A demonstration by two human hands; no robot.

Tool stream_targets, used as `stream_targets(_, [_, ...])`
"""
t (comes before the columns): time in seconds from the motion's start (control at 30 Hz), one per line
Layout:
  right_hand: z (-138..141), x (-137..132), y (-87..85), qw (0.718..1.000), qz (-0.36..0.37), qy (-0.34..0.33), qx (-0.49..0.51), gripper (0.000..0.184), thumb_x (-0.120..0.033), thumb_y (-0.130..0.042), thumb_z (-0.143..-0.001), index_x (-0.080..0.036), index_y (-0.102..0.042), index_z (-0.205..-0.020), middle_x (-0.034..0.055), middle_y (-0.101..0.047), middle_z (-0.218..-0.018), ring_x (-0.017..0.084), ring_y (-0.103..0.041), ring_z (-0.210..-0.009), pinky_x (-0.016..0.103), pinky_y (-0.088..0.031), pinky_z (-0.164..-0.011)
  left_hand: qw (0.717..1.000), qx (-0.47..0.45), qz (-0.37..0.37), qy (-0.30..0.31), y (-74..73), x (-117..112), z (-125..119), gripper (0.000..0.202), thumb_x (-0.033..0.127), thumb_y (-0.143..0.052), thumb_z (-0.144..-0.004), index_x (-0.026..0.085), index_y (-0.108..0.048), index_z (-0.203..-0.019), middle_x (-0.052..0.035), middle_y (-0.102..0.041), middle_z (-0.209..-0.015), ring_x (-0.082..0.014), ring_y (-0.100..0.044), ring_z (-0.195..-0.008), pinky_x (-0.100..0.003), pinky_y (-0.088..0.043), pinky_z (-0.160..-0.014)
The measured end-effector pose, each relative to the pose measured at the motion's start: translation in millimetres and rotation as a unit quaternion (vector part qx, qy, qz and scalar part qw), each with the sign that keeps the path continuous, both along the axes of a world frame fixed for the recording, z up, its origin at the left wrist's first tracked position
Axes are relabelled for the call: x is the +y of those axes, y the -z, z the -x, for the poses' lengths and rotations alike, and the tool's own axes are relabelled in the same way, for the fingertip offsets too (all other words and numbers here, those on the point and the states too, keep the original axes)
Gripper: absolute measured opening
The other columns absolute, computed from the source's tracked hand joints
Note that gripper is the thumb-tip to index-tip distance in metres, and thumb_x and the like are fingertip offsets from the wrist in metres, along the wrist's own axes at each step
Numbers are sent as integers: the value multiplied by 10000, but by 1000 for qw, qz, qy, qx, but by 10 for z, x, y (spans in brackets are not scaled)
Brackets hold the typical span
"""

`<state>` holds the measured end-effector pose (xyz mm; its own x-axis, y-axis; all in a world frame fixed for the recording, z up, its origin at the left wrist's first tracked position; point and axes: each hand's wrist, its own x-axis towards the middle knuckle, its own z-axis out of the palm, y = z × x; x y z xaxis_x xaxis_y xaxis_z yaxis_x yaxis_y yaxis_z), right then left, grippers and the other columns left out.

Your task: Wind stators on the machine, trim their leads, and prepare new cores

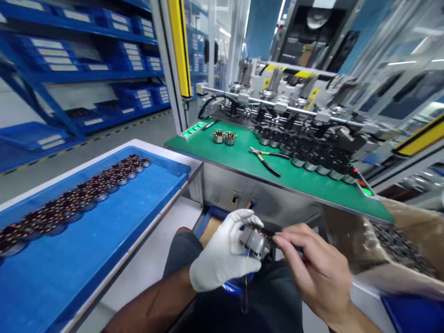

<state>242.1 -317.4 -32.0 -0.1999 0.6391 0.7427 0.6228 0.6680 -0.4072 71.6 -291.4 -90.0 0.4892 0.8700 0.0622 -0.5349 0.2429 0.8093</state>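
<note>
My left hand (pixel 224 253), in a white glove, is closed around a small grey metal motor stator (pixel 255 241) with copper windings, held low in front of my lap. My bare right hand (pixel 314 268) pinches at the right side of the same stator with thumb and forefinger. A thin wire hangs down from the part. Whether the right fingers hold a tool or a wire end is hidden.
A blue tray (pixel 104 240) at left carries a row of several wound stators (pixel 69 203). The green bench (pixel 243 159) ahead holds two stators (pixel 224 137), pliers (pixel 265 159) and a dense row of dark stators (pixel 308 155) before a machine. A bagged box of parts (pixel 391 245) sits right.
</note>
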Motion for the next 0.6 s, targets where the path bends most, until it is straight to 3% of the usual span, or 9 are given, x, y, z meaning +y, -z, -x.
stream_targets(0.07, [13,26,1,999,28,-12,27,120,-66,-613,-865,-166,-658,-814,23,-653,-680,118,-621,-597,220,-514,-520,990,93,-100,-34,20,-12,40,673,13,-801,-568,270,-544,-1134,-47,-582,-1218,-194,-635,-1029,-294,-527,-852])
stream_targets(0.17, [10,57,-4,995,71,-38,54,137,-73,-609,-876,-158,-649,-775,18,-646,-663,110,-612,-588,213,-505,-523,933,233,-266,-70,-21,-6,119,492,129,-848,-584,227,-606,-1001,-79,-559,-1314,-265,-562,-1215,-362,-456,-1022])
stream_targets(0.27, [3,66,3,991,95,-66,70,139,-80,-616,-880,-156,-642,-765,15,-652,-678,103,-611,-594,205,-495,-529,866,341,-361,-49,-176,35,168,352,214,-845,-635,220,-647,-926,-64,-652,-1226,-254,-603,-1172,-349,-442,-1041])
stream_targets(0.37, [1,59,11,988,97,-91,72,139,-80,-611,-882,-156,-645,-771,17,-651,-691,106,-609,-607,210,-494,-536,829,397,-393,-7,-325,73,162,256,218,-801,-703,220,-680,-928,-39,-703,-1150,-215,-661,-1049,-298,-492,-949])
stream_targets(0.47, [-18,57,2,987,95,-102,78,131,-77,-613,-883,-154,-653,-785,20,-651,-693,109,-603,-609,217,-493,-537,832,414,-369,-9,-379,69,122,395,235,-784,-729,249,-666,-1105,-17,-719,-1098,-200,-681,-977,-288,-516,-888])
stream_targets(0.6, [-61,75,-7,982,101,-127,94,118,-73,-629,-876,-148,-657,-790,16,-648,-695,105,-602,-618,215,-488,-550,899,337,-279,-10,-322,11,63,346,200,-781,-738,268,-667,-1058,7,-720,-1056,-181,-689,-957,-254,-546,-836])
